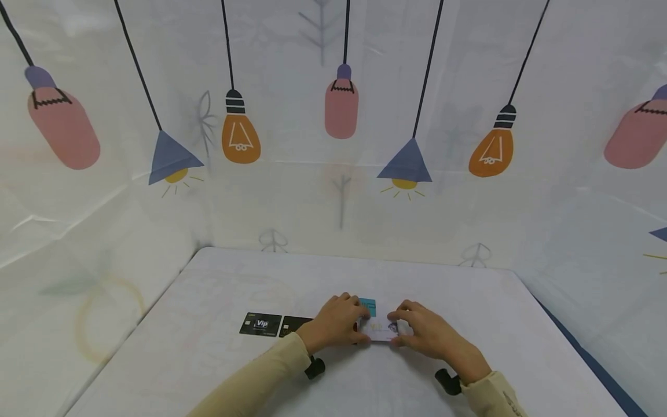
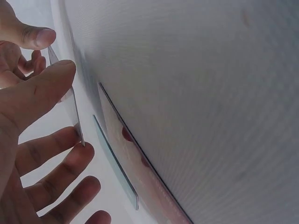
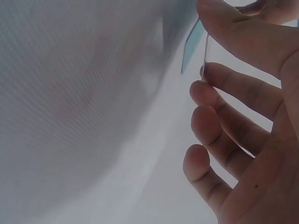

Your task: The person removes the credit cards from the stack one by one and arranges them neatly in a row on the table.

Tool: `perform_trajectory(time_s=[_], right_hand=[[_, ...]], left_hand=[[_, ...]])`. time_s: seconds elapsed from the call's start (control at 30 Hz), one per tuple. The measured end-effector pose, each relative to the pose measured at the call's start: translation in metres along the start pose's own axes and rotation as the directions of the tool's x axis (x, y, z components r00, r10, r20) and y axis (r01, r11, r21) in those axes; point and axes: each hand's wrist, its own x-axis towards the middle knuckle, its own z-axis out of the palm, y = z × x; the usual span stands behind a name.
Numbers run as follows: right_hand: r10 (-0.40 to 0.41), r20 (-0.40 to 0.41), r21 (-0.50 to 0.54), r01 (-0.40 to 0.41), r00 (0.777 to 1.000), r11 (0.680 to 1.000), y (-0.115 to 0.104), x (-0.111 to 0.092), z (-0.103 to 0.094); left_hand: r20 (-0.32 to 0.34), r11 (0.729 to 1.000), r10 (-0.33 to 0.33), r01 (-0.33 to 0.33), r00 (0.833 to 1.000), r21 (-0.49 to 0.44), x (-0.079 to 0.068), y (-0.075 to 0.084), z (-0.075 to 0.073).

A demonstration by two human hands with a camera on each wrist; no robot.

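White card (image 1: 379, 330): held between your two hands over the table (image 1: 208, 382), just in front of the blue card (image 1: 370, 307); both wrist views show it lifted clear of the surface. Your left hand (image 1: 337, 319) is part closed, pinching the left end with thumb at the near edge and fingertips at the far one. Your right hand (image 1: 424, 329) mirrors this at the right end, spare fingers loosely bent, off the card. Edge grip probably chosen to keep the printed face uncovered and the thin card level and steady. To your left, the Vip card (image 1: 261, 324) and a second black card (image 1: 293, 325), partly hidden by your hand, lie face up side by side, presumably spaced so each stays readable.
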Motion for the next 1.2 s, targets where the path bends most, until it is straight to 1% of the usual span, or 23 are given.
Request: perform_trajectory(time_s=[0.1, 0.27, 0.4, 0.67, 0.83, 1.07, 1.2], right_hand=[[0.012, 0.016, 0.007, -0.012, 1.000, 1.000, 0.0007, 0.0001, 0.0010], [0.021, 0.034, 0.020, -0.021, 0.999, 1.000, 0.0015, 0.0002, 0.0022], [0.017, 0.036, 0.022, -0.018, 0.999, 1.000, 0.0014, -0.0005, 0.0027], [0.014, 0.033, 0.013, -0.014, 0.999, 1.000, 0.0020, -0.0015, 0.0045], [0.022, 0.039, 0.013, -0.023, 0.999, 1.000, 0.0026, -0.0013, 0.0065], [0.033, 0.056, 0.015, -0.034, 0.998, 0.999, 0.0026, -0.0023, 0.0078], [0.034, 0.062, 0.020, -0.036, 0.997, 0.999, 0.0028, -0.0017, 0.0082]], left_hand=[[0.012, 1.000, -0.003, 0.003, 1.000, -0.015, 0.0002, 0.0006, 0.0010], [0.040, 0.999, -0.027, 0.028, 0.999, -0.034, 0.0009, 0.0019, 0.0014], [0.059, 0.998, -0.041, 0.043, 0.997, -0.042, 0.0023, 0.0026, 0.0019], [0.087, 0.996, -0.047, 0.053, 0.995, -0.071, 0.0063, 0.0024, 0.0038], [0.087, 0.995, -0.045, 0.052, 0.995, -0.082, 0.0061, 0.0019, 0.0052], [0.073, 0.997, -0.029, 0.034, 0.997, -0.075, 0.0053, -0.0005, 0.0079], [0.076, 0.997, -0.028, 0.033, 0.997, -0.075, 0.0049, -0.0021, 0.0102]])
